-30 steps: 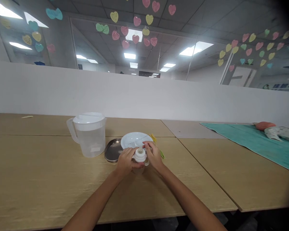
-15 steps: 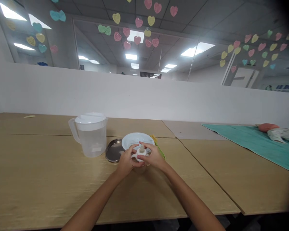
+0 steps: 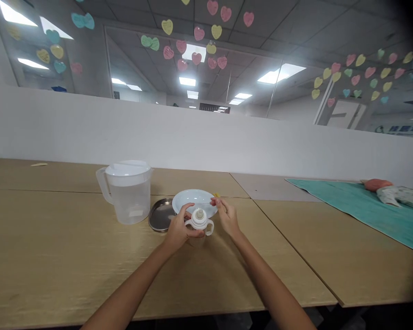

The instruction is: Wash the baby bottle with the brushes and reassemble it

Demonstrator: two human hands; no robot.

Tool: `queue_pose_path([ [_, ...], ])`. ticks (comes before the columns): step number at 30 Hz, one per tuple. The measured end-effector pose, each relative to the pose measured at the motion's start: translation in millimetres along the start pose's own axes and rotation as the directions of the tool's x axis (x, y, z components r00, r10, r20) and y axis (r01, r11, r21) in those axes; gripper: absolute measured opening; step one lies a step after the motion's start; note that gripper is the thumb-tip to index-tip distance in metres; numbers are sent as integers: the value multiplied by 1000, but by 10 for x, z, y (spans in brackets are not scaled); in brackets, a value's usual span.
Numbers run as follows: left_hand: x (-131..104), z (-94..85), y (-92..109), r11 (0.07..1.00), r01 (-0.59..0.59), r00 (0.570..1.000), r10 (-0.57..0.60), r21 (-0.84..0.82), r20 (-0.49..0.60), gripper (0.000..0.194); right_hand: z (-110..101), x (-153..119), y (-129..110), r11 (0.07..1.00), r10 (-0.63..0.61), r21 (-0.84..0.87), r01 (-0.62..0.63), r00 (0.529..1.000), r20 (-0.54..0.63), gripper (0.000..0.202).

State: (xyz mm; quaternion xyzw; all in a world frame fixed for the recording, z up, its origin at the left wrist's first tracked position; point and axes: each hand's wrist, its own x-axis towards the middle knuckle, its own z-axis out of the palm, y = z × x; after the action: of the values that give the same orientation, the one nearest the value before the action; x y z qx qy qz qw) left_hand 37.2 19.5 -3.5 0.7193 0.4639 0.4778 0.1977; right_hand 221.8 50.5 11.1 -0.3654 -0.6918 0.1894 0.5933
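Note:
My left hand (image 3: 179,228) is closed around the left side of a white-topped baby bottle (image 3: 199,220). The bottle stands upright with a pale teat on top and two side handles; its lower part is partly hidden by my fingers. My right hand (image 3: 227,217) is off the bottle, fingers bent loosely over the right rim of a white bowl (image 3: 184,195); I see nothing held in it. Just beyond those fingers shows the yellow end of a brush-like tool (image 3: 217,195), the rest of it covered by the hand.
A lidded clear pitcher (image 3: 131,197) of water stands to the left. Beside the bowl lies a round metal tray (image 3: 160,215). A green cloth (image 3: 344,201) covers the far right, with a doll-like figure (image 3: 399,195) on it. A white wall (image 3: 192,137) rises behind the table.
My right hand has let go of the bottle and moved up and right to the bowl's rim, covering the tool's green handle. My left hand still holds the bottle.

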Motion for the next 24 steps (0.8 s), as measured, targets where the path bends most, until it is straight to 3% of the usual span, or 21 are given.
queue_pose_path([
  [5, 0, -1, -11, 999, -45, 999, 45, -27, 19, 77, 252, -190, -161, 991, -118, 87, 99, 960, 252, 39],
  [8, -1, -15, 1, 999, -44, 999, 44, -13, 30, 74, 292, -226, -190, 983, -185, 32, 183, 955, 232, 36],
  [11, 3, -26, 13, 1000, -18, 999, 17, 26, 48, 75, 275, -229, -204, 983, -177, -32, 183, 975, 131, 31],
  [15, 8, -31, 16, 998, -27, 999, 24, 57, 36, 72, 262, -222, -239, 996, -86, 3, 86, 992, 87, 29],
  [19, 5, -39, 36, 998, -22, 998, 19, 53, 55, 73, 217, -139, -239, 985, 56, 160, -65, 997, 59, 35],
  [21, 3, -42, 50, 999, -5, 998, 2, 39, 70, 76, 179, -71, -221, 939, 139, 310, -150, 989, 55, 38],
  [24, 2, -42, 58, 999, 18, 997, -21, 48, 71, 79, 133, 17, -193, 775, 260, 585, -239, 964, 50, 40],
])
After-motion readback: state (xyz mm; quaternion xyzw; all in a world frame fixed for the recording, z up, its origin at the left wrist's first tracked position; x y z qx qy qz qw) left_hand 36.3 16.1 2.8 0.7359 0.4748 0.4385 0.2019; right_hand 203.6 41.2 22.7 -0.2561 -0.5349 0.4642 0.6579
